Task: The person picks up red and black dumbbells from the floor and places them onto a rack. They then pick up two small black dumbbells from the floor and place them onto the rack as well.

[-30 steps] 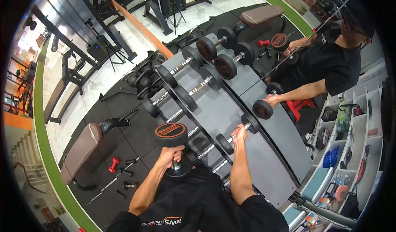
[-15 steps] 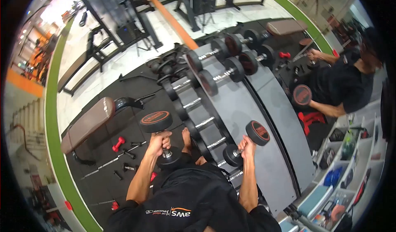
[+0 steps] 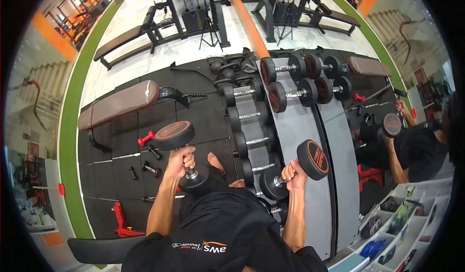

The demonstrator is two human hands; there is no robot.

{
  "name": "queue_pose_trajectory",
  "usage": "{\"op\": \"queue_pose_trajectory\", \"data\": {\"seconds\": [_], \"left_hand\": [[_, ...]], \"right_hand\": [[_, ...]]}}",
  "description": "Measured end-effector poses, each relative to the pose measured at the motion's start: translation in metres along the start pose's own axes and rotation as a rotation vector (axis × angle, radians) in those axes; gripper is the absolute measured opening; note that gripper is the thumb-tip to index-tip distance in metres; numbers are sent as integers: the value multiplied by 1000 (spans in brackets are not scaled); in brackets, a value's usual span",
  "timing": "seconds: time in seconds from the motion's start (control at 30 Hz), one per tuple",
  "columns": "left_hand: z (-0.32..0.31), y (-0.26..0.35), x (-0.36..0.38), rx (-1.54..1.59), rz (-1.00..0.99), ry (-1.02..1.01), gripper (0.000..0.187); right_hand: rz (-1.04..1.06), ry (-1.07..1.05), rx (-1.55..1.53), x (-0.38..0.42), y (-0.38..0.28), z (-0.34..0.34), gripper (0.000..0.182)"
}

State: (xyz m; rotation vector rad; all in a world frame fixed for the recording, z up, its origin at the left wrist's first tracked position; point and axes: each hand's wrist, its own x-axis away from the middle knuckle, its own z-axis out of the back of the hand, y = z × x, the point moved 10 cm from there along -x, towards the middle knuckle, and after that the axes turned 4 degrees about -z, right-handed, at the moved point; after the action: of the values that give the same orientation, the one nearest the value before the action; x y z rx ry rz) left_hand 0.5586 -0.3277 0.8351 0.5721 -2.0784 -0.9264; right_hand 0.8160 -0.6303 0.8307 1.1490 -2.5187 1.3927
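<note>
My left hand point(image 3: 180, 159) grips the handle of a black dumbbell point(image 3: 174, 135) with an orange-ringed end cap, held upright over the black floor mats. My right hand point(image 3: 293, 172) grips a second black dumbbell point(image 3: 312, 159), lifted clear of the grey dumbbell rack point(image 3: 295, 127) and tilted, its orange-ringed end facing right. Both forearms are bent upward in front of my black shirt. A bare foot point(image 3: 214, 161) shows between the two dumbbells.
Several dumbbells point(image 3: 286, 68) rest on the rack against a wall mirror point(image 3: 387, 141) showing my reflection. A brown bench point(image 3: 118, 104) stands left. A small red dumbbell point(image 3: 145, 138), short bars and kettlebells point(image 3: 227, 66) lie on the mats. Shelves with bags point(image 3: 397, 223) are lower right.
My right hand has lifted its dumbbell off the rack and raised it. The left dumbbell stays curled up. The view has swung left and down.
</note>
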Motion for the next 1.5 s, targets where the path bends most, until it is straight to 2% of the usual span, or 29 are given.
{"op": "queue_pose_trajectory", "data": {"seconds": [0.13,0.23,0.27,0.37,0.5,0.73,0.97,1.13,1.27,1.5], "left_hand": [[30,23,18,44,-78,97,21],[64,35,27,80,-103,206,21],[72,40,31,70,-103,248,26],[110,42,35,161,-130,312,15],[155,42,39,248,-150,398,17],[219,71,54,300,-184,562,30],[292,82,87,397,-279,775,30],[317,90,118,489,-347,892,27],[332,69,135,567,-361,1020,23],[335,60,160,582,-377,1235,23]], "right_hand": [[-32,-136,176,-12,10,-32,42],[-104,-128,210,-20,21,-60,42],[-69,-149,309,-21,17,-81,40],[-23,-232,429,-34,25,-114,38],[-216,-412,417,-60,51,-141,25],[-259,-505,708,-103,89,-212,19],[-210,-622,1052,-145,134,-284,16],[-183,-734,1270,-172,164,-334,19],[-154,-843,1403,-198,183,-376,22],[-134,-1038,1580,-259,226,-456,30]]}}
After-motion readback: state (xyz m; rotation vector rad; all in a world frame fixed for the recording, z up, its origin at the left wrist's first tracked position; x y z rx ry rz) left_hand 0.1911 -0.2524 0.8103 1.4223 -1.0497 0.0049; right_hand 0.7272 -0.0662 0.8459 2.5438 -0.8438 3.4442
